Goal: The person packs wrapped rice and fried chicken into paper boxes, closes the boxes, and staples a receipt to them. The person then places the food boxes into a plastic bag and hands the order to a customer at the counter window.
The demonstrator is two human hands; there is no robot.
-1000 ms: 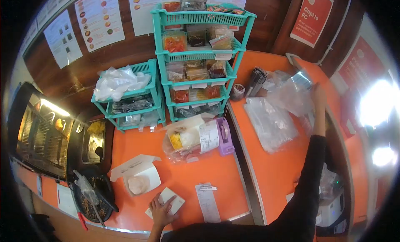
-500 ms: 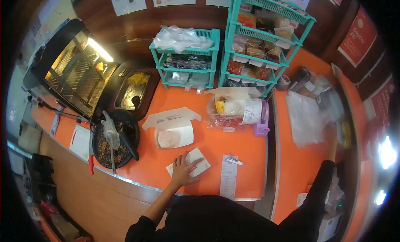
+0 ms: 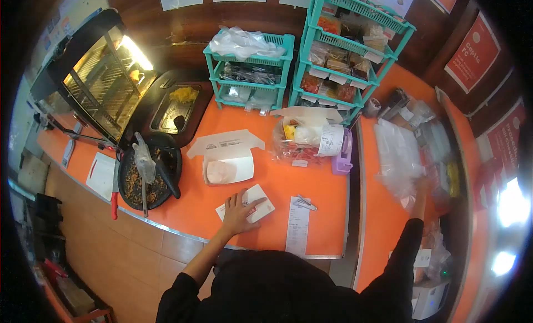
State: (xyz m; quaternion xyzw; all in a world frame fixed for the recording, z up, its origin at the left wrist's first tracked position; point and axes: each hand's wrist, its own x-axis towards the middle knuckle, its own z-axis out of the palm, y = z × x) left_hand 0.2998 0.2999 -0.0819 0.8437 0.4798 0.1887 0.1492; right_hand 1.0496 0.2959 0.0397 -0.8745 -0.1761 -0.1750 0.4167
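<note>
Box (image 3: pixel 264 210), white and closed, lies aslant on the orange counter (image 3: pixel 328 217), near its front edge. Left hand (image 3: pixel 239 213) rests on top, palm down, fingers spread apart. Right hand (image 3: pixel 422 191) is out over the side counter (image 3: pixel 375 223), at the lower end of some clear plastic bags (image 3: pixel 397 148); it is blurred, and from where I stand I cannot tell whether its fingers close on one. Just behind the box: carton (image 3: pixel 241 166), flap up, pale rounded portion (image 3: pixel 217 172) inside. To the right, printed receipt (image 3: pixel 298 228) lying flat, slim silver object (image 3: pixel 306 203) across its top end. Farther back, bagged meal (image 3: pixel 304 135) beside a purple tape dispenser (image 3: pixel 343 159). Off left: dark mortar (image 3: pixel 174 181) holding brown crumbs (image 3: pixel 133 185), bag-wrapped tool (image 3: pixel 145 166) lying in it, red-handled knife (image 3: pixel 114 205) alongside. Metal tray (image 3: pixel 166 120) behind, with yellow food (image 3: pixel 184 94).
</note>
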